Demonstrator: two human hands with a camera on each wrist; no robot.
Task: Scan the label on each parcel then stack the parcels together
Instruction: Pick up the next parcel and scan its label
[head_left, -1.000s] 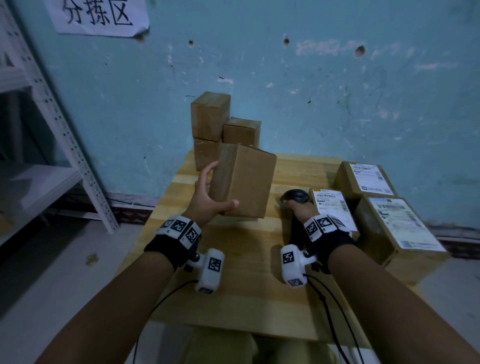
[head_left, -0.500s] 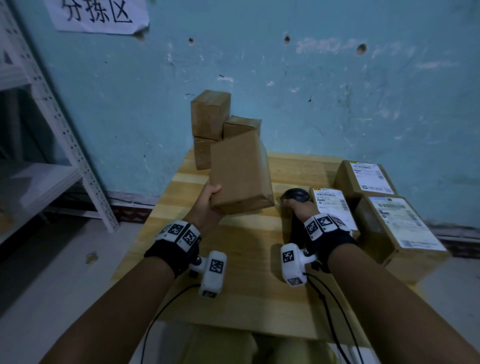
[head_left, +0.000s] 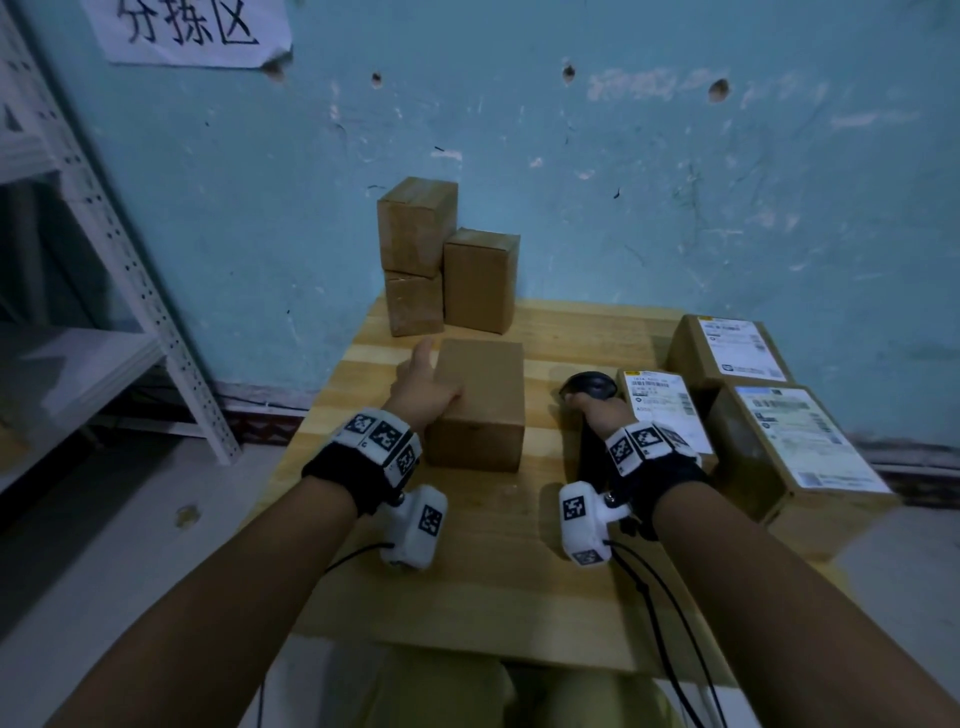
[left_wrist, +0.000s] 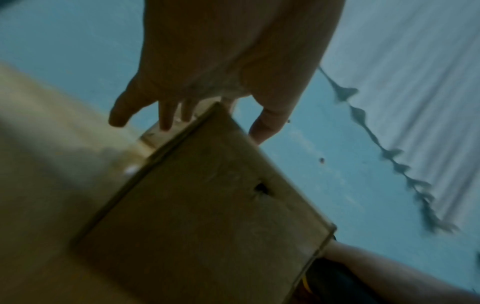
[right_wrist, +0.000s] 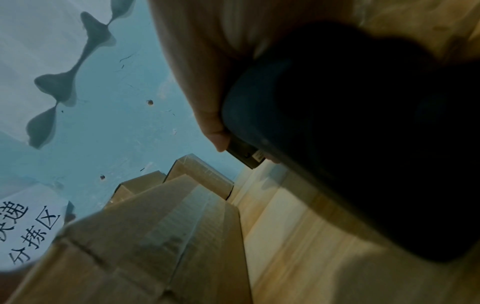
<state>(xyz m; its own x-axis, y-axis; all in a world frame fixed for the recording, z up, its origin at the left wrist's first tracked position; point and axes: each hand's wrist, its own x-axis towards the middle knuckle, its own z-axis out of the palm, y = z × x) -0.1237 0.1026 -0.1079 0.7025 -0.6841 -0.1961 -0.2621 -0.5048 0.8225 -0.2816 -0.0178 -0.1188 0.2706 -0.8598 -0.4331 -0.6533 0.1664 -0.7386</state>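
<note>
Cardboard parcel (head_left: 480, 400) on table (head_left: 488, 577), left hand (head_left: 423, 393) against it — scanner (head_left: 589, 386) in right hand (head_left: 598, 415)

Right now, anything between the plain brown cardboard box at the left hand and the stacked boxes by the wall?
Nothing visible. Only a bare strip of the wooden table separates the plain brown cardboard box from the stacked boxes; the left hand touches its left side.

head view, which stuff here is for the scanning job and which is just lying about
Job: scanner in right hand; plain box at left hand; stacked boxes; labelled parcels.
Lying about: wall sign; metal shelf.
</note>
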